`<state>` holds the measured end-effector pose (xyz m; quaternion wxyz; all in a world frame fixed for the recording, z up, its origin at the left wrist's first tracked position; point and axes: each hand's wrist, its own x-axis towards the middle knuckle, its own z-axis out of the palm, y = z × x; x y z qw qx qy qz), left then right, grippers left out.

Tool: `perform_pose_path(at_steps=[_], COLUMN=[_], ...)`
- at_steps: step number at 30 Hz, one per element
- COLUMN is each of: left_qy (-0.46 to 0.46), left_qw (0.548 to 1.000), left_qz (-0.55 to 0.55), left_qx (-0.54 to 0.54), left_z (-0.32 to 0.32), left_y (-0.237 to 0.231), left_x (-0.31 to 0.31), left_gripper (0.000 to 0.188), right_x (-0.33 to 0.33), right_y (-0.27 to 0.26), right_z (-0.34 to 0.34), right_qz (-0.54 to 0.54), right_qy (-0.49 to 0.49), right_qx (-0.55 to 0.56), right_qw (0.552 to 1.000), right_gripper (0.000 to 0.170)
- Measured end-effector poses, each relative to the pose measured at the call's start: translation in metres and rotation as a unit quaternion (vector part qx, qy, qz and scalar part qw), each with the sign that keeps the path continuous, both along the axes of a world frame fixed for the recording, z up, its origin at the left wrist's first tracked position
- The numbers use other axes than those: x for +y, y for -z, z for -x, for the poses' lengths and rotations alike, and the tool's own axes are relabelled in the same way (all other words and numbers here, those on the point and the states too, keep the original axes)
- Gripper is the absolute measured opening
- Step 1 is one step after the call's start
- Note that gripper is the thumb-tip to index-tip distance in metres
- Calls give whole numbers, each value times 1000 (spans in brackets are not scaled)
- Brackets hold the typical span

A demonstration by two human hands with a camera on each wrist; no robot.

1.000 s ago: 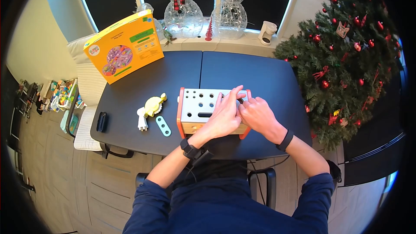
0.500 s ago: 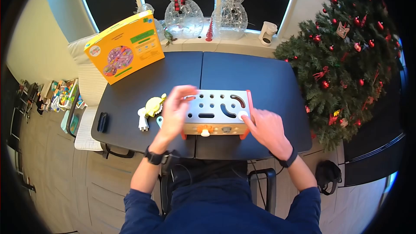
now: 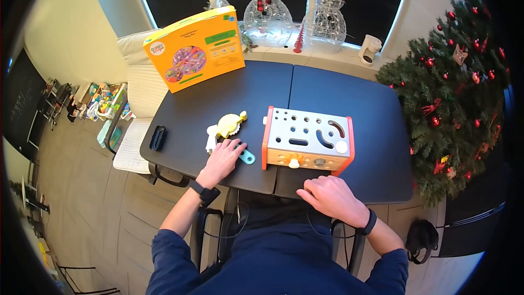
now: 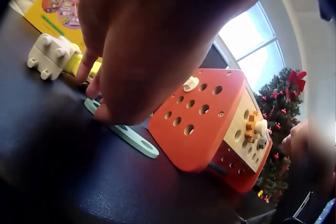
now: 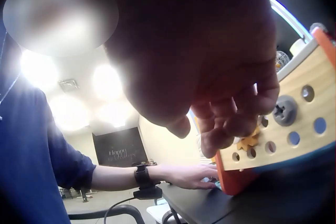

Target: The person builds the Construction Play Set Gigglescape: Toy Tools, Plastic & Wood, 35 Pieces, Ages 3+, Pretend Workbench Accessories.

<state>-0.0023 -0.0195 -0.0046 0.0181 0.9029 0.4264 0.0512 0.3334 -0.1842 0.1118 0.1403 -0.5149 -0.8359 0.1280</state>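
Note:
My left hand is at the teal strip with holes, which lies on the table left of the toy workbench. In the left wrist view, the thumb and fingers of this hand pinch the far end of the strip, partly hiding it. Just beyond are a yellow piece and a white piece. My right hand, fingers loosely curled and holding nothing, hangs before the workbench near the table's front edge. A white round knob sits on the bench's top right corner.
An orange-yellow box stands at the table's back left. A small black object lies by the left edge. On the bench's front are an orange piece with a white knob and a grey bolt. A decorated tree stands at right.
My left hand has moved down from beside the workbench onto the teal strip. My right hand has left the white knob and drawn back toward me. The head view has shifted left.

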Motion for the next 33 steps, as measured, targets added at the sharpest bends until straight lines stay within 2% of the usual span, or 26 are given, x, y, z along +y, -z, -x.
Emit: perform_pose_path(at_steps=[5, 8, 9, 11, 12, 15, 18, 20, 21, 27, 30, 33], left_qy=[-41, -89, -121, -181, -194, -101, 43, 99, 125, 144, 122, 45], left_qw=[995, 995, 987, 954, 947, 936, 956, 961, 964, 971, 964, 937], left_qz=[-4, 41, 85, 175, 166, 122, 105, 114, 107, 124, 110, 121], left_qx=[92, -18, -68, -165, -193, -315, -269, -233, -209, -147, -211, -323], left_z=[-6, -2, -2, -8, -10, -26, -43, -55, -59, -66, -62, -47], left_y=[-9, -11, -14, -55, -70, -120, -145, -142, -138, -133, -128, -116], left_x=[-1, -2, 0, -4, -4, -12, -14, -11, -7, 3, -3, -5], left_gripper=[47, 45, 46, 47, 46, 44, 42, 44, 44, 48, 50, 54], right_x=[6, 10, 12, 18, 21, 33, 51, 62, 66, 78, 81, 82], right_y=[-4, -7, -8, -12, -15, -31, -32, -26, -20, 1, 2, 1], right_z=[5, 5, 4, 2, 1, 3, 5, 8, 10, 15, 14, 15], right_qz=[-13, 0, 7, -8, -14, -15, -84, -110, -115, -132, -135, -129], right_qy=[-12, 3, 11, 17, 20, 50, 63, 60, 57, 59, 53, 56], right_qx=[-6, -3, -1, 42, 63, 138, 121, 105, 87, 37, 45, 57], right_qw=[1000, 1000, 1000, 999, 998, 989, 987, 987, 988, 989, 988, 988], right_gripper=[37, 34, 32, 27, 25, 25, 36, 51, 50, 40, 35, 33])
